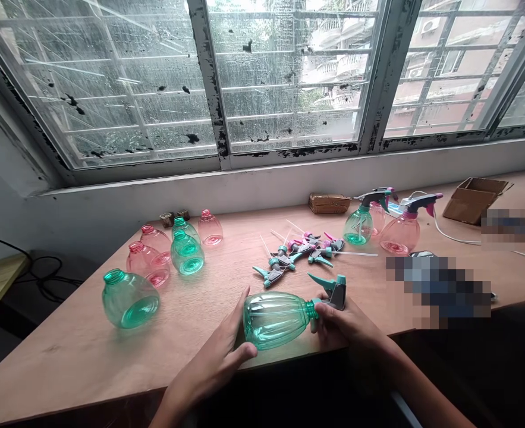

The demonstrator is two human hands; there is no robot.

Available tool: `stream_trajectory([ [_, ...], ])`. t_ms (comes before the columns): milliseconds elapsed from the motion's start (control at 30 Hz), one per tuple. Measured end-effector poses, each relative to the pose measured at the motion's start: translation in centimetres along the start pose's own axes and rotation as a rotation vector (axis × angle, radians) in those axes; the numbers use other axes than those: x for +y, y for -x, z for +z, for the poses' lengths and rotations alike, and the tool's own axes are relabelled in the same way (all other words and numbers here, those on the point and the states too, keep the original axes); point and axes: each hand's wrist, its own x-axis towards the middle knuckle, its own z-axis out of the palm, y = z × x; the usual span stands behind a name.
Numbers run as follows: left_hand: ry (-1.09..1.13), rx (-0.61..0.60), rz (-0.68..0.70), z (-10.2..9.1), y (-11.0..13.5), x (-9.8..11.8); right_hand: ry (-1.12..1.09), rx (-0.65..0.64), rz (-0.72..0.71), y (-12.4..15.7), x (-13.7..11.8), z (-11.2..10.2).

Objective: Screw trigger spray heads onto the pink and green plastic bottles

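Observation:
A clear green bottle (275, 321) lies on its side above the table's front edge, its neck pointing right. My left hand (226, 351) cups its base, thumb toward me and fingers behind. At the neck, my right hand (338, 321) is closed around the collar of a grey and teal trigger spray head (336, 291). The head sits at the bottle's mouth; how far it is screwed on is hidden by my fingers. Just beyond lies a pile of loose spray heads (298, 249), teal and pink, with thin tubes.
Several open green and pink bottles, among them a green bottle (131, 300), stand on the left of the wooden table (79, 362). At the right are a green spray bottle (358, 226), pink ones, an open cardboard box (474, 202) and a white cable. A brown package (329, 203) lies by the wall.

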Motion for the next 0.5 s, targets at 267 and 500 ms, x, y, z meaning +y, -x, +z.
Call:
stream_trajectory([
  [267, -0.001, 0.021, -0.034, 0.1, -0.1, 0.3, 0.058, 0.027, -0.070, -0.3, 0.1, -0.2],
  [500, 0.022, 0.077, 0.060, 0.6, -0.7, -0.8, 0.084, 0.029, -0.050, -0.3, -0.2, 0.0],
])
